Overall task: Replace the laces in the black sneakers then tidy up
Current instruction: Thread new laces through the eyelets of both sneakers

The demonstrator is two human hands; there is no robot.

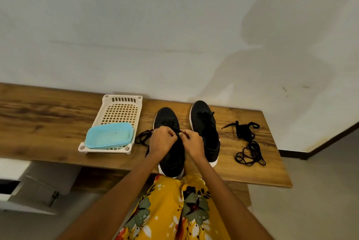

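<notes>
Both hands meet over left sneaker (171, 142) at worktop's near edge: left hand (162, 140) and right hand (192, 143) each pinch lace (142, 136). Best keep tension even, feed tip straight through eyelet. Right sneaker (206, 131) alongside; loose laces (248, 142) toward right edge. Wood worktop (48, 121), white wall.

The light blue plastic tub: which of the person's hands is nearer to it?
Left. The left hand is just right of the light blue plastic tub; the right hand lies farther right.
</notes>
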